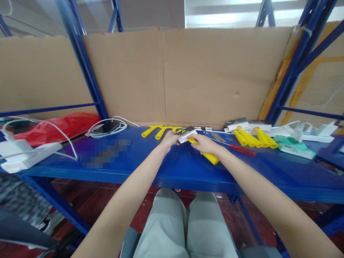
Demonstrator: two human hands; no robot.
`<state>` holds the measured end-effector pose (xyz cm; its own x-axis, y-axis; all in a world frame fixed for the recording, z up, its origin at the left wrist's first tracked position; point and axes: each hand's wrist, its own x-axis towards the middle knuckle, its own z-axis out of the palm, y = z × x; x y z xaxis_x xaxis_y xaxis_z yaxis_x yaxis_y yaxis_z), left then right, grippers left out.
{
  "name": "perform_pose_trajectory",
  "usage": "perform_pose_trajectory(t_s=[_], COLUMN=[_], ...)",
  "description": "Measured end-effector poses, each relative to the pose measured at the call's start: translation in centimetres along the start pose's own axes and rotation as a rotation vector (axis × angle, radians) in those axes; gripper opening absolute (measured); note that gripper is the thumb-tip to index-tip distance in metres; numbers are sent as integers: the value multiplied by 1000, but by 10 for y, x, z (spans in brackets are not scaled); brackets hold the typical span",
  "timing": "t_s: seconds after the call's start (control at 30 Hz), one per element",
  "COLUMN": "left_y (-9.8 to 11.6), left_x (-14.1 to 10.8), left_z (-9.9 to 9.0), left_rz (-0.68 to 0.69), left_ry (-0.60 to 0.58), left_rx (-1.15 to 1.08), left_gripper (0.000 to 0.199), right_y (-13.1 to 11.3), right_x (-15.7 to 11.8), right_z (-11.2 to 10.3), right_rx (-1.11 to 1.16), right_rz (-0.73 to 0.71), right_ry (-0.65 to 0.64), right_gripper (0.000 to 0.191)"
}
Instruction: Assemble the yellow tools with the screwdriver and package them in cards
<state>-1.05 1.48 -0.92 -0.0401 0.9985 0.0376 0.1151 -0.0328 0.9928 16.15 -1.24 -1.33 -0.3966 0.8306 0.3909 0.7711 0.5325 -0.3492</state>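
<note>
My left hand point(169, 140) grips the left edge of a small black-and-white card point(188, 134) above the blue shelf. My right hand point(202, 144) is wrapped round a yellow-handled tool point(211, 158), whose round handle end points down toward the front edge. The tool's far end meets the card, and I cannot tell what kind of tool it is. Behind my left hand lie two yellow T-shaped handles point(161, 133). To the right of my right hand rests a screwdriver with a red handle point(243, 150), its shaft pointing left.
Several yellow-handled tools point(248, 138) with black-and-white cards lie at the right. Beside them are a green-and-white packet point(294, 147) and a white power strip point(318, 137). A coiled white cable point(107, 130), red bag point(61, 127) and another power strip point(32, 157) occupy the left. Cardboard point(193, 79) stands behind.
</note>
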Motion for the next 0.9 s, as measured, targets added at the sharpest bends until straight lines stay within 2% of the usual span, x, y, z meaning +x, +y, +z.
perform_pose_trajectory(t_s=[0.13, 0.3, 0.47, 0.57, 0.73, 0.9], left_y=[-5, -10, -15, -16, -15, -14], left_x=[1, 1, 2, 2, 3, 4], left_z=[0, 0, -3, -4, -5, -5], left_rz=[93, 320, 458, 461, 431, 436], left_ry=[-1, 126, 28, -12, 27, 39], left_rx=[135, 449, 635, 697, 631, 655], left_gripper=[40, 43, 60, 56, 49, 47], right_y=[3, 5, 3, 4, 4, 0], right_x=[1, 3, 3, 3, 1, 0], right_z=[2, 2, 1, 2, 1, -4], right_rx=[30, 10, -21, -18, -24, -38], right_rz=[16, 42, 55, 50, 16, 6], right_ry=[29, 32, 21, 12, -10, -45], right_gripper=[43, 45, 44, 44, 49, 46])
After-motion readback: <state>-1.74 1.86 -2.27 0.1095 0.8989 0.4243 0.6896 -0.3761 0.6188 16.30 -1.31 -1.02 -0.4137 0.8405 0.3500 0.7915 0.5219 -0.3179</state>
